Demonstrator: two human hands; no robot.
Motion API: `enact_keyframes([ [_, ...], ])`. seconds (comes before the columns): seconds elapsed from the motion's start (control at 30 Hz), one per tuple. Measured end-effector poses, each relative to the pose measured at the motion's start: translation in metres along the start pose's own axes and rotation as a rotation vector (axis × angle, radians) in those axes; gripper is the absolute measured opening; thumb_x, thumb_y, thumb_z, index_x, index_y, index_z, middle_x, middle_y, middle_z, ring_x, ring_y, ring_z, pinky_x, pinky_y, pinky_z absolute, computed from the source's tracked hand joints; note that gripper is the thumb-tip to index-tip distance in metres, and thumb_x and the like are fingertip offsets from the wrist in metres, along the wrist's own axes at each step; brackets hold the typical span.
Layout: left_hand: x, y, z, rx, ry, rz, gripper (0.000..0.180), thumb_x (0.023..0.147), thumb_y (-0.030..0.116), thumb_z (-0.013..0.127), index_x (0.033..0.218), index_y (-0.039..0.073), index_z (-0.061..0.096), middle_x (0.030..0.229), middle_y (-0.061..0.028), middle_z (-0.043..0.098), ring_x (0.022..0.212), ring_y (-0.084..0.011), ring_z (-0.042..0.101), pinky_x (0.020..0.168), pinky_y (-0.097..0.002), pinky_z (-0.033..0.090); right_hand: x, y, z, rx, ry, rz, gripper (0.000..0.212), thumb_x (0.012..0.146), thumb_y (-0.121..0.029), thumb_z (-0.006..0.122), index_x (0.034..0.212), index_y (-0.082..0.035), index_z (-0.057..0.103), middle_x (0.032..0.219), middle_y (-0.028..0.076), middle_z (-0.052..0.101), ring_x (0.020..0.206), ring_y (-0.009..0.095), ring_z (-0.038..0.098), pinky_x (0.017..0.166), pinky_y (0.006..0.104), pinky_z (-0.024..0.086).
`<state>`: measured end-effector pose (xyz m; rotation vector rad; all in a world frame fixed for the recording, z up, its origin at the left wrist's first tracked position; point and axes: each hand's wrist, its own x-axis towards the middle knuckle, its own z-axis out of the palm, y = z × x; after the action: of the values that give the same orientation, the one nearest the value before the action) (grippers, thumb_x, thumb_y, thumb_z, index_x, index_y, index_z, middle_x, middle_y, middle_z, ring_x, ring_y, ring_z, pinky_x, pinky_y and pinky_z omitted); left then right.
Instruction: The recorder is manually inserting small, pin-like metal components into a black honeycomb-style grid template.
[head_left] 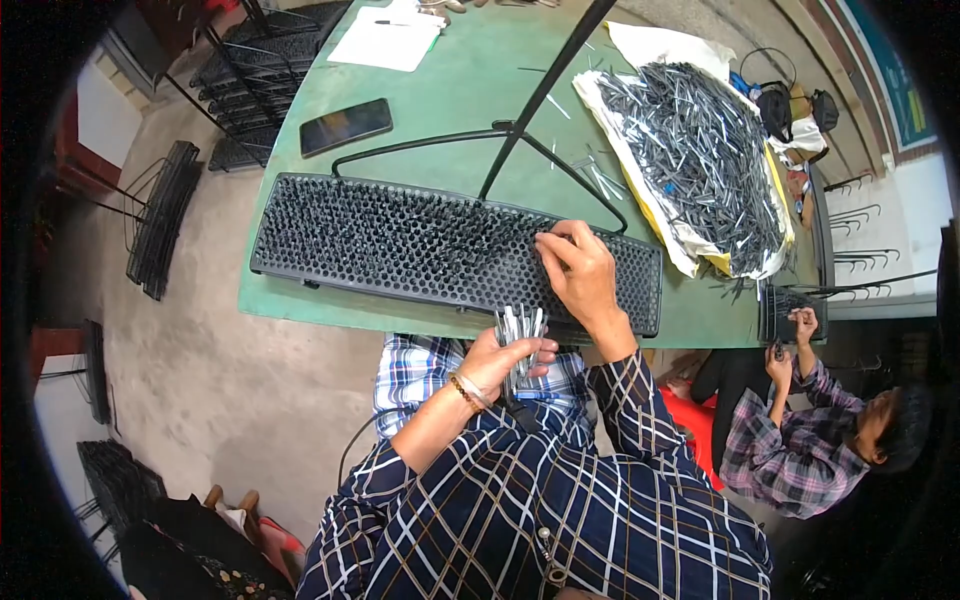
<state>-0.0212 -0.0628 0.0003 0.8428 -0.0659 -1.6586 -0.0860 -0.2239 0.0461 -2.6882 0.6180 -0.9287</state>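
A long black perforated panel [380,240] lies along the near edge of the green table [460,110]. Short black tufts stand in its left and middle part, while bare holes show toward its right end. My left hand [490,362] is closed round a bunch of thin grey and black strips [518,326], held upright just below the panel's near edge. Over the panel, right of its middle, my right hand [588,278] has thumb and fingers pinched together at the holes. Whatever sits between those fingertips is too small to make out.
A black metal rod frame [507,150] rises from the panel's far side. To its right, a white sack [590,95] bears a heap of loose strips [700,150]. A phone [346,127] and white paper [385,40] lie at left. A co-worker [800,430] sits at right.
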Motion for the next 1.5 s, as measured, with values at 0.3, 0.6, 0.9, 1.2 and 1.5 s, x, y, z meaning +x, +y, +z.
enact_keyframes([
  [0.3, -0.003, 0.008, 0.010, -0.002, 0.014, 0.120, 0.027, 0.090, 0.009, 0.055, 0.115, -0.001, 0.053, 0.101, -0.0141, 0.065, 0.087, -0.0190, 0.065, 0.072, -0.0307, 0.057, -0.036, -0.003, -0.025, 0.679, -0.495, 0.540, 0.017, 0.083, -0.014, 0.068, 0.087, 0.003, 0.069, 0.077, 0.005, 0.060, 0.069, 0.009, 0.054, 0.058, 0.0232, 0.042],
  [0.6, -0.001, 0.006, 0.021, 0.109, 0.074, 0.098, 0.023, 0.089, 0.007, 0.056, 0.111, -0.001, 0.057, 0.098, -0.0123, 0.066, 0.083, -0.0173, 0.065, 0.069, -0.0290, 0.057, -0.048, 0.002, -0.032, 0.953, -0.357, 0.864, 0.019, 0.082, -0.017, 0.070, 0.086, 0.002, 0.070, 0.067, -0.001, 0.061, 0.056, 0.003, 0.049, 0.049, 0.0190, 0.037],
  [0.9, 0.005, 0.000, 0.026, 0.112, 0.146, 0.109, 0.023, 0.088, 0.009, 0.059, 0.108, -0.001, 0.057, 0.094, -0.0120, 0.066, 0.077, -0.0153, 0.063, 0.065, -0.0269, 0.054, -0.042, 0.014, -0.034, 1.006, -0.067, 0.812, 0.020, 0.084, -0.017, 0.068, 0.091, 0.002, 0.069, 0.072, 0.003, 0.065, 0.053, 0.004, 0.051, 0.047, 0.0189, 0.040],
  [1.2, 0.003, 0.000, 0.030, 0.147, 0.135, 0.074, 0.024, 0.087, 0.006, 0.060, 0.110, 0.000, 0.054, 0.097, -0.0132, 0.065, 0.078, -0.0156, 0.063, 0.065, -0.0277, 0.055, -0.010, 0.027, -0.007, 0.630, 0.177, 0.433, 0.015, 0.082, -0.010, 0.066, 0.091, 0.001, 0.068, 0.081, 0.012, 0.067, 0.065, 0.017, 0.062, 0.056, 0.0270, 0.047],
  [1.5, 0.001, 0.003, 0.025, 0.029, 0.138, 0.040, 0.025, 0.087, 0.005, 0.059, 0.112, 0.002, 0.053, 0.100, -0.0133, 0.064, 0.084, -0.0184, 0.064, 0.068, -0.0302, 0.056, -0.007, 0.025, 0.005, 0.518, 0.214, 0.382, 0.013, 0.083, -0.011, 0.065, 0.090, 0.000, 0.067, 0.083, 0.013, 0.066, 0.070, 0.025, 0.064, 0.061, 0.0311, 0.049],
])
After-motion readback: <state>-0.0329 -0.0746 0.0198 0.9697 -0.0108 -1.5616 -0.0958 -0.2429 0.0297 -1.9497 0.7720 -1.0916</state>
